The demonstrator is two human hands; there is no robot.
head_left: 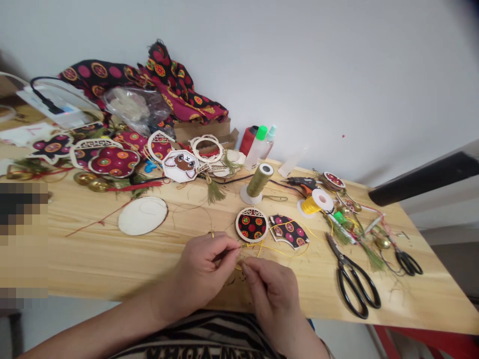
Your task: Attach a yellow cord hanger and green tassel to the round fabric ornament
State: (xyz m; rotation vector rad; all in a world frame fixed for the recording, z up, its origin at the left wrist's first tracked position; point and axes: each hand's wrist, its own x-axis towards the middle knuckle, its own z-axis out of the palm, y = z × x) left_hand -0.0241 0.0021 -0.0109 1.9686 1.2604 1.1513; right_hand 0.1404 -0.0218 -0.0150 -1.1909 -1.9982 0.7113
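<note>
My left hand [209,267] pinches a thin yellow cord [258,249] between thumb and fingertips. Close beside it, my right hand [273,291] is closed in a pinch on the same cord, lower down. Just beyond the fingertips lies a round wooden-framed ornament [252,225] with dark flowered fabric, the cord at its lower edge. To its right is a fan-shaped fabric piece [291,232] with yellow cord looped over it. A spool of yellow cord [318,202] stands farther right, behind the fan piece. The exact ends in my fingers are too small to make out.
Large black-handled scissors [354,279] lie at right, with smaller scissors [409,263] beyond. An olive thread spool [261,180], glue gun [303,183] and green-capped bottle [256,148] stand behind. A white oval piece [142,216] lies left. Fabric ornaments [114,160] and patterned cloth [179,85] crowd the back left.
</note>
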